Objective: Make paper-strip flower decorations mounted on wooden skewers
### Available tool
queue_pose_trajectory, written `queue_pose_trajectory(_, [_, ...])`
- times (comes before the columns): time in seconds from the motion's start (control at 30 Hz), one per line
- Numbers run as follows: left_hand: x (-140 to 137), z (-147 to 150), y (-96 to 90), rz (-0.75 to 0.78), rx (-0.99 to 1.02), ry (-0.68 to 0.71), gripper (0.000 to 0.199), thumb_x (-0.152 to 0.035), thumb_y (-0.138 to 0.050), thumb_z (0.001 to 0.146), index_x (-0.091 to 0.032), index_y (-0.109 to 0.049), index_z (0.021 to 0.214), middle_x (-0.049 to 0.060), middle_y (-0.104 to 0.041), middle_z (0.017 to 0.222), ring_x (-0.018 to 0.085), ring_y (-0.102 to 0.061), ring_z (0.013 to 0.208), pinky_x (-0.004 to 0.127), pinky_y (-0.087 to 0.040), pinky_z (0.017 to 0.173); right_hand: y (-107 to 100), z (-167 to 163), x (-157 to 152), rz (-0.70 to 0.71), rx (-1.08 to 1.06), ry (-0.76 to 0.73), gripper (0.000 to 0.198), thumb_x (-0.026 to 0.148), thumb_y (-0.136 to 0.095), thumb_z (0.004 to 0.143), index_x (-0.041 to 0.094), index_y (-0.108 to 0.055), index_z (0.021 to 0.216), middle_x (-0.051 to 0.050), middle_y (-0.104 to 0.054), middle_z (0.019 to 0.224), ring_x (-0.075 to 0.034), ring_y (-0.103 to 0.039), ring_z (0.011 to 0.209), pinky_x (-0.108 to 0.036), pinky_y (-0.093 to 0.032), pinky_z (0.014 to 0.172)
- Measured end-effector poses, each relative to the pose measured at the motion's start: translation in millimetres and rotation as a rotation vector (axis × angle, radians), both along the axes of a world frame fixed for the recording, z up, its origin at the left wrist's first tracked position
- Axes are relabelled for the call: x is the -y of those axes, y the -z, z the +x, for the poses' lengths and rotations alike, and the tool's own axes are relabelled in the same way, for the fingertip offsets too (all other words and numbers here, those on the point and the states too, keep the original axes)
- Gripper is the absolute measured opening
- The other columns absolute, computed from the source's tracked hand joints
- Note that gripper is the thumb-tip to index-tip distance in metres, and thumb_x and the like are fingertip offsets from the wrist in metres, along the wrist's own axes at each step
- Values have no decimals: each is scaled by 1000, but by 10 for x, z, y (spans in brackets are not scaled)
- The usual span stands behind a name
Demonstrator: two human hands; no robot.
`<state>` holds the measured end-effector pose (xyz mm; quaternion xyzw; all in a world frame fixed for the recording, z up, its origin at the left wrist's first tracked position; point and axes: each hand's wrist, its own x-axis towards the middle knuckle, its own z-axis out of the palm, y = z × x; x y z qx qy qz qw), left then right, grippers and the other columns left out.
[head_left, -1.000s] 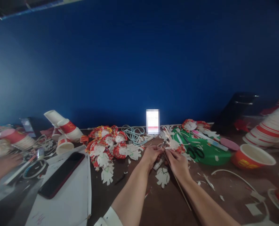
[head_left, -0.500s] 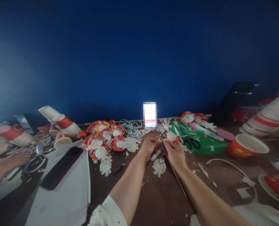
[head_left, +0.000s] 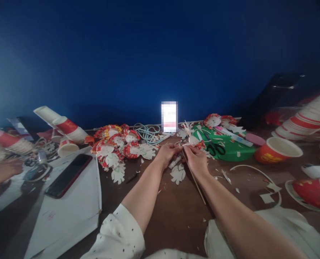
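Note:
My left hand (head_left: pixel 168 154) and my right hand (head_left: pixel 196 162) meet at the middle of the table, fingertips pinched close together. From my right hand a thin wooden stick (head_left: pixel 198 186) slants down toward me. The fingers of my left hand close on something small at the stick's upper end, too hidden to name. Just below my hands lies a white paper cutout (head_left: pixel 178 175) shaped like a leaf or hand. Behind my right hand is a red-and-white paper craft piece (head_left: pixel 193 139) with pointed strips standing up.
Red-and-white craft pieces (head_left: pixel 111 147) are heaped at left. Black scissors (head_left: pixel 216 148) rest on a green sheet (head_left: pixel 240 153); a red paper bowl (head_left: pixel 278 150) stands right. A phone (head_left: pixel 69 175) lies on a white board (head_left: pixel 76 212). Another person's hand (head_left: pixel 10 169) is far left.
The whole view has shifted, with the table's things appearing higher. My hands keep the same pinch around the stick. The other person's hand has moved slightly left.

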<state>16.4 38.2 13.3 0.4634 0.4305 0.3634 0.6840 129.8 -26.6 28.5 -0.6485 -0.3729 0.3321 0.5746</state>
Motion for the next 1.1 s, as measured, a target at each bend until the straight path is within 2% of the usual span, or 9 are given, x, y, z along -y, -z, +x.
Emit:
queue_pose_trajectory(0.23, [10, 8, -35, 6, -52, -13, 32, -34, -86, 65, -14, -61, 66, -4, -52, 46, 5, -40, 37, 20, -25, 40, 40, 7, -18, 7, 31, -11, 36, 49, -58, 73, 17, -66, 58, -1, -57, 53, -17, -53, 57, -27, -41, 54])
queue_pose_trajectory(0.43, [3, 12, -40, -53, 13, -66, 32, -29, -85, 66, -16, -56, 63, -5, -51, 45, 5, -40, 35, 21, -25, 38, 40, -4, -18, 20, -17, -135, 30, 44, -56, 71, 17, -70, 69, 0, -57, 56, -16, -52, 55, -27, -40, 53])
queue_pose_trajectory(0.67, [-15, -7, -25, -101, 91, -84, 35, -29, -87, 67, -15, -55, 63, -3, -54, 50, 5, -42, 38, 19, -26, 41, 35, -20, 1, 83, -58, -286, 29, 42, -65, 69, 17, -71, 82, 0, -62, 68, -14, -53, 63, -26, -43, 61])
queue_pose_trajectory(0.87, [-25, -10, -35, -162, 139, -48, 37, -28, -88, 67, -14, -54, 63, -2, -53, 52, 4, -43, 40, 18, -27, 40, 52, -8, 0, 19, 29, -260, 30, 46, -62, 73, 18, -73, 74, 2, -54, 56, -13, -46, 55, -25, -38, 54])
queue_pose_trajectory(1.1, [13, -17, -126, -182, 186, -76, 31, -34, -81, 76, -12, -60, 69, -4, -49, 53, 4, -41, 43, 17, -29, 41, 97, 13, -51, -1, -66, -177, 32, 46, -66, 69, 18, -77, 79, 0, -61, 59, -16, -53, 58, -28, -43, 57])
